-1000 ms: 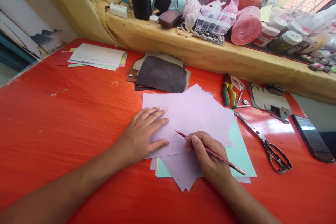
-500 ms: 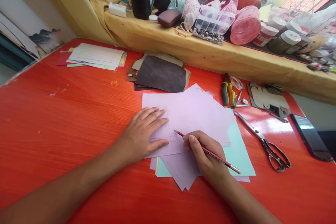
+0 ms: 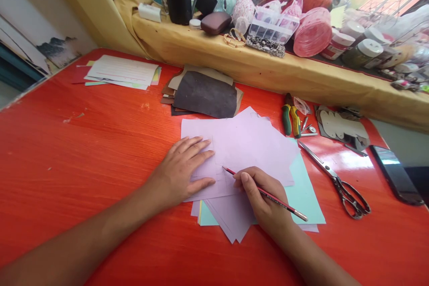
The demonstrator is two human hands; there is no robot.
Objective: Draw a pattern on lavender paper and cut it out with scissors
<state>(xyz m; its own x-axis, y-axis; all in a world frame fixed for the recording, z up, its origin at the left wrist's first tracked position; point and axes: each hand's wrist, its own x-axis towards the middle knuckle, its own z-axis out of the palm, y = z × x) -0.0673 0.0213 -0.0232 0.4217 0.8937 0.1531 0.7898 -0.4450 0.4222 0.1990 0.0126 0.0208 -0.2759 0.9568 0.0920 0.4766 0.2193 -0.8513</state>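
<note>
- The left hand (image 3: 184, 167) lies palm down, fingers spread, on the left part of a large pale lavender paper sheet (image 3: 258, 147).
- The right hand (image 3: 264, 192) pinches a slim red-and-black pencil with a silver end (image 3: 288, 208) between thumb and fingers. The pencil slants across the hand, its tip at faint drawn lines on the lavender sheet, just right of the left hand; whether the tip touches the paper is too fine to tell.
- Beneath that sheet, other lavender sheets (image 3: 233, 221) and a pale aqua-green sheet (image 3: 310, 201) stick out at angles.
- Just right of the papers, long-bladed metal scissors (image 3: 330, 171) rest on the glossy red tabletop (image 3: 100, 143).
- Above the scissors are pliers with green-and-yellow handles (image 3: 291, 118) and small silver metal pieces (image 3: 308, 133).
- A black phone (image 3: 397, 176) lies farther right.
- Behind the lavender sheet sits a stack of dark brown and tan flat pieces (image 3: 206, 94).
- At far left lie white lined papers (image 3: 122, 71).
</note>
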